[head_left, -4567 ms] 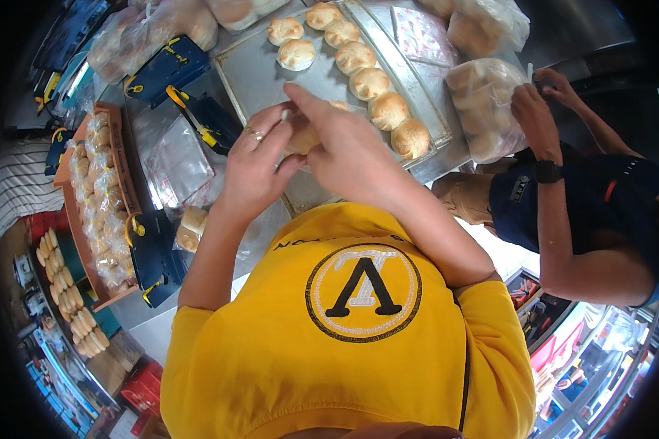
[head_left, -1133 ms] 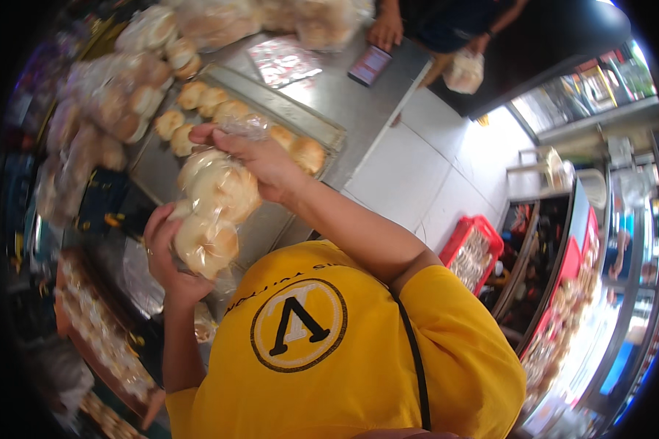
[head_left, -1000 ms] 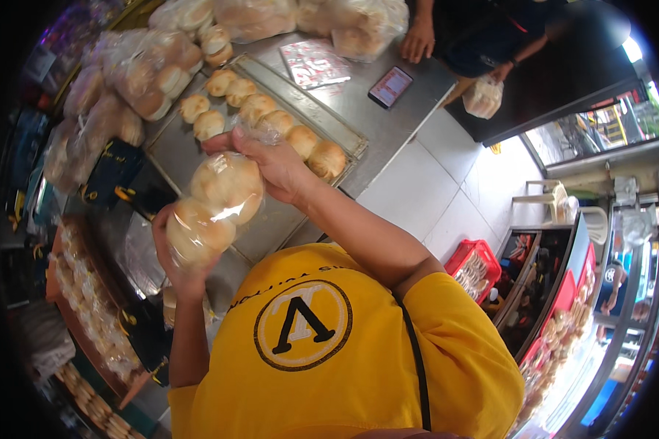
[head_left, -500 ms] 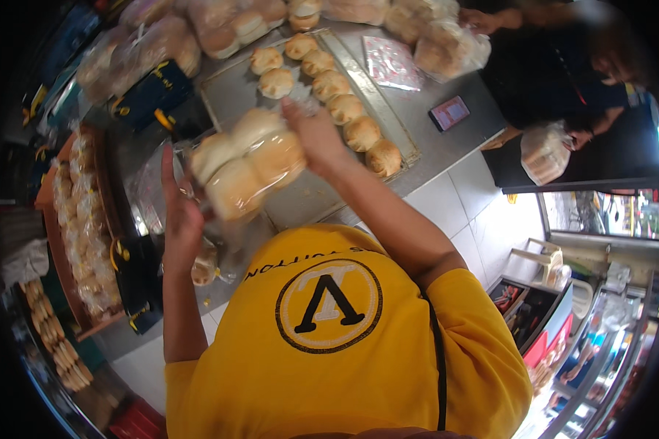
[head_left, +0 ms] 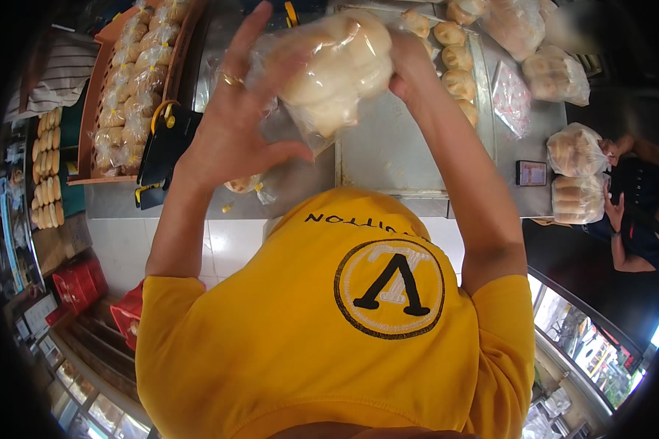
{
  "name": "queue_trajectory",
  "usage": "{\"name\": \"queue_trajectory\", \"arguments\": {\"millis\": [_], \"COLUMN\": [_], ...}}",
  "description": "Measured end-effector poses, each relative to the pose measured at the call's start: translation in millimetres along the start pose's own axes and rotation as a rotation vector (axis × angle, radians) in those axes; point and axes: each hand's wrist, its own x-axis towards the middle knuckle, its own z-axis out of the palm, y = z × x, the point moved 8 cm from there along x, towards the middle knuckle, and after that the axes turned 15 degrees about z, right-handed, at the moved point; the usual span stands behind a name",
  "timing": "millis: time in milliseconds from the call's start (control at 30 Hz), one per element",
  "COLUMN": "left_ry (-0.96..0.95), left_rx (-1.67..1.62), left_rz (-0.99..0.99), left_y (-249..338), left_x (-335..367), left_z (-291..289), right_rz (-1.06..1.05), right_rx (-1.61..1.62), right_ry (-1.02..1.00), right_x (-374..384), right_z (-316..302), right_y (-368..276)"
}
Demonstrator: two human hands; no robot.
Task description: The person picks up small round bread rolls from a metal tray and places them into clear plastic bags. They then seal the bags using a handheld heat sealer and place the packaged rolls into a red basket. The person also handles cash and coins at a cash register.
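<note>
A clear plastic bag of pale bread rolls (head_left: 337, 69) hangs above the metal worktop. My right hand (head_left: 411, 67) grips it at its right side; some of those fingertips are hidden behind the bag. At the left side of the bag is my left hand (head_left: 234, 121), with fingers and thumb spread wide and a ring on one finger. Whether its fingers touch the plastic I cannot tell. Under and beyond the bag lies a metal baking tray (head_left: 388, 157), with a row of round golden buns (head_left: 458, 58) along its right side.
At left stands an orange crate (head_left: 88, 164) of bagged rolls, beside a black thing with yellow parts (head_left: 172, 146). A phone (head_left: 531, 173) and a patterned plastic packet (head_left: 511, 99) lie on the worktop's right. A co-worker's hands (head_left: 613, 208) are at bagged bread (head_left: 578, 197).
The bag of rolls has turned from its browned tops to its pale side. My left hand has spread its fingers. The whole view has swung round, and the co-worker's bagged bread has moved.
</note>
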Motion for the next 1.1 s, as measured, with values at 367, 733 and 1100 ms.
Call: {"name": "queue_trajectory", "arguments": {"millis": [367, 733, 1100], "left_ry": [0.441, 0.840, -0.044], "left_rx": [0.038, -0.857, 0.158], "left_rz": [-0.337, -1.133, -0.413], "left_y": [-79.2, -134.5, -117.8], "left_x": [-85.0, -186.7, -96.3], "left_z": [-24.3, 82.7, 61.2], "right_rz": [-0.141, -0.175, -0.496], "right_rx": [-0.602, -0.496, -0.776], "right_ry": [-0.264, -0.415, -0.012], "right_x": [39.7, 62.5, 53.6], "right_z": [82.5, 33.8, 21.0], "right_y": [1.8, 53.5, 66.5]}}
